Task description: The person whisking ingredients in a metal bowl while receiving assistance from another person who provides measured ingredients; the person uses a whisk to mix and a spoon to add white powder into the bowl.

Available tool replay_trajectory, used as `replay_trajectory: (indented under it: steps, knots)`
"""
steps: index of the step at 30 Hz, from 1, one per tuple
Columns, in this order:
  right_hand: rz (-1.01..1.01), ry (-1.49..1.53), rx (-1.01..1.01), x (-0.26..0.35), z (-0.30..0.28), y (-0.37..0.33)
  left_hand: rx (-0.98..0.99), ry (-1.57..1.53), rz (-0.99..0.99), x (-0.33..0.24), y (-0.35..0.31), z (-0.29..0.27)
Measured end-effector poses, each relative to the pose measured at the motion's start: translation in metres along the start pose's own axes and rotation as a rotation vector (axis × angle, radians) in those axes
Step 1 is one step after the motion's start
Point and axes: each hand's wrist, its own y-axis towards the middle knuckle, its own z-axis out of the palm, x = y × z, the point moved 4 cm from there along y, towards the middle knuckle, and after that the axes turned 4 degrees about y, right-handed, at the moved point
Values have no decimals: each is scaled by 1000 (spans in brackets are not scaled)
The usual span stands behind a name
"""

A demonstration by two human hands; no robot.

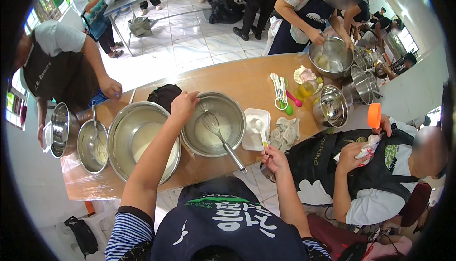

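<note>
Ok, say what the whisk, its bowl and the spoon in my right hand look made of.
Whisk: probably steel, polished; wires and handle glint.
Bowl: likely stainless steel, satin; grey with a bright rim.
Spoon: seemingly plastic, smooth; white, without metallic shine.

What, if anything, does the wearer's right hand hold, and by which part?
The right hand holds a white plastic measuring spoon by the end of its handle.

The person's bare left arm (151, 173) hides part of the big, round, silver metal bowl (118, 135). The left hand (183, 105) covers a bit of a lumpy black cloth bundle (162, 94). The right hand (274, 159) hides the end of the small white plastic spoon (262, 135). The person in the dark brown apron (56, 78) is cut off by the black round edge.
</note>
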Motion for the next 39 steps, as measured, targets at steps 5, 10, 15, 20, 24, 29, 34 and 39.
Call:
replay_trajectory:
  steps: [5,10,15,20,24,29,34,39]
  knots:
    - [-31,-13,-30,11,8,-20,-172,27,31,-8,-5,-11]
    - [-100,-40,-30,22,20,-39,100,-52,13,-57,-39,-15]
    - [-159,-164,49,32,59,-54,600,39,-24,-83,-81,15]
    - [-234,-333,64,33,85,-53,592,-124,-139,-67,-84,40]
    - [-318,-540,30,26,96,-49,599,-107,-161,-59,-77,18]
    - [-423,-794,2,16,118,-47,523,-31,-127,-45,-67,2]
    - [-627,-1029,7,13,134,-28,495,-22,-128,-37,-68,-9]
    - [-894,-1130,-37,21,152,-13,469,-40,-99,-33,-69,-21]
